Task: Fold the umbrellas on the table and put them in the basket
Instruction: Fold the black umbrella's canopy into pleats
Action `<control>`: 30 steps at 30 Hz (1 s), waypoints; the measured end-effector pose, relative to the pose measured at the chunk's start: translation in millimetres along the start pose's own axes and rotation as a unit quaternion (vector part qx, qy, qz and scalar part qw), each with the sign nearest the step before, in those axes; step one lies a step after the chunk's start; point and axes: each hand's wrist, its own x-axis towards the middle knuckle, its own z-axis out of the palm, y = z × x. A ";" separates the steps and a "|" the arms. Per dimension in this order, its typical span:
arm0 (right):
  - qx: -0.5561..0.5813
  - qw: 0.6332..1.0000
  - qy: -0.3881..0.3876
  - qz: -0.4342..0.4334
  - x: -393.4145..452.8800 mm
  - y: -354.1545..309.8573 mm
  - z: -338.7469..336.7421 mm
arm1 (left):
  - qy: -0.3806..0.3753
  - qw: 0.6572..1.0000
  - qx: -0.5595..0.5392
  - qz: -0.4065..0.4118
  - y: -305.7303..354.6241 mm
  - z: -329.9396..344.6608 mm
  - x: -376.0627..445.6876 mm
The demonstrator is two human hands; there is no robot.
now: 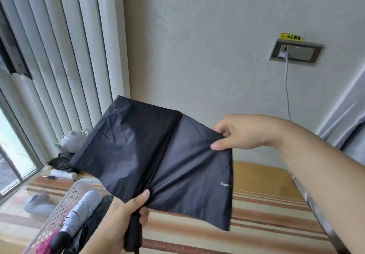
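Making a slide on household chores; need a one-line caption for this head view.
Left hand grips black umbrella; right hand pinches its canopy, above white basket.

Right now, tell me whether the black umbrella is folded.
Not yet: the black umbrella has its canopy spread loose between the left hand and right hand.

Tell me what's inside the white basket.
The basket holds a folded pale grey umbrella, a dark folded one beside it, and something pink at the near end. The left hand and frame edge hide the rest.
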 end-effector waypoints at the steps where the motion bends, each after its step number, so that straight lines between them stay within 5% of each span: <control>1: 0.030 0.999 0.015 -0.003 -1.6 6.2 2.4 | 0.009 1.000 0.003 0.004 -0.9 -0.9 2.5; 6: 0.311 0.949 0.012 0.057 1.9 16.1 20.2 | 0.034 0.999 -0.030 0.024 -5.5 11.2 11.6; 11: 0.300 0.951 0.073 0.018 1.2 22.7 19.4 | 0.029 0.998 -0.045 0.019 -3.6 8.6 13.5; 15: 0.480 0.877 -0.028 0.003 -3.3 25.8 14.5 | 0.005 0.998 -0.054 0.025 -1.2 8.1 10.5; 21: 0.467 0.883 -0.038 -0.004 -3.7 20.2 19.4 | 0.025 0.996 -0.071 0.052 -2.8 9.7 8.0; 30: 0.474 0.875 0.087 -0.039 -3.4 13.9 21.3 | 0.022 0.997 -0.067 0.028 4.2 4.0 4.9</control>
